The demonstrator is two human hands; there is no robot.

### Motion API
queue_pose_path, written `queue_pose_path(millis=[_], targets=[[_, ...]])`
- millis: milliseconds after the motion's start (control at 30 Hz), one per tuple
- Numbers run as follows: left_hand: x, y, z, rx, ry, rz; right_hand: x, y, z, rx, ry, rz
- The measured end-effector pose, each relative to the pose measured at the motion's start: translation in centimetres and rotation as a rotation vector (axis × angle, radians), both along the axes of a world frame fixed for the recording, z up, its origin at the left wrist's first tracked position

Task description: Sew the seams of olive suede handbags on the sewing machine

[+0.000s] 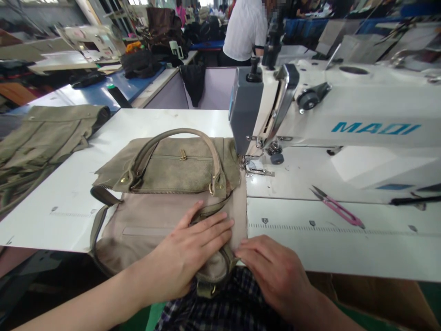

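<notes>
An olive suede handbag (172, 168) with a curved handle (179, 135) lies on the white sewing table (62, 207), its beige lining panel (151, 225) turned toward me. My left hand (193, 250) lies flat on the lining, fingers stretched out toward the right edge. My right hand (272, 271) rests at the table's front edge, fingertips curled onto the lining's lower right corner. The bag's right edge runs up to the needle and presser foot (255, 170) of the white sewing machine (344, 124).
Pink thread snips (339, 209) lie on the machine bed to the right. More olive bag pieces (41, 138) are piled at the left. A person in a white shirt (246, 30) stands behind the machine. Other workbenches with bags fill the background.
</notes>
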State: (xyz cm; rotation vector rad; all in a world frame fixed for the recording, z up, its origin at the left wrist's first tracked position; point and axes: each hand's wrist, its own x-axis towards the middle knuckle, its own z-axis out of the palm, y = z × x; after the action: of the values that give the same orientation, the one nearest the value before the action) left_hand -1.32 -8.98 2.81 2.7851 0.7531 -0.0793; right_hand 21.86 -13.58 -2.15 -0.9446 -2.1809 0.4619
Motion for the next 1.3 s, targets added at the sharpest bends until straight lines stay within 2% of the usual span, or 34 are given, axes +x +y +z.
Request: queue_pose_path(millis=[200, 367, 700, 800, 933, 1033, 1200, 1300], targets=[[0.9, 0.2, -0.4, 0.041, -0.053, 0.052, 1.1, 1.0, -0.1, -0.017, 0.001, 0.04], [1.5, 1.8, -0.8, 0.121, -0.117, 0.103, 1.8, 3.0, -0.1, -0.029, -0.031, 0.057], [2.5, 4.8, -2.0, 0.292, -0.128, 0.101, 2.3, 6.9, -0.5, 0.143, -0.12, -0.011], [2.6, 5.9, -2.0, 0.342, -0.117, 0.054, 2.4, 7.5, -0.3, 0.199, -0.174, -0.02], [1.9, 7.9, -2.0, 0.369, -0.061, -0.115, 2.1, 8.1, -0.2, 0.258, -0.225, -0.002], [1.2, 8.8, -2.0, 0.337, -0.053, -0.194, 1.9, 8.1, -0.5, 0.291, -0.233, 0.023], [1.1, 8.9, -1.9, 0.192, -0.111, -0.223, 2.2, 7.4, -0.9, 0.206, -0.251, 0.069], [1.3, 9.3, -2.4, 0.193, -0.16, -0.243, 2.4, 7.6, -0.7, 0.143, -0.243, 0.089]])
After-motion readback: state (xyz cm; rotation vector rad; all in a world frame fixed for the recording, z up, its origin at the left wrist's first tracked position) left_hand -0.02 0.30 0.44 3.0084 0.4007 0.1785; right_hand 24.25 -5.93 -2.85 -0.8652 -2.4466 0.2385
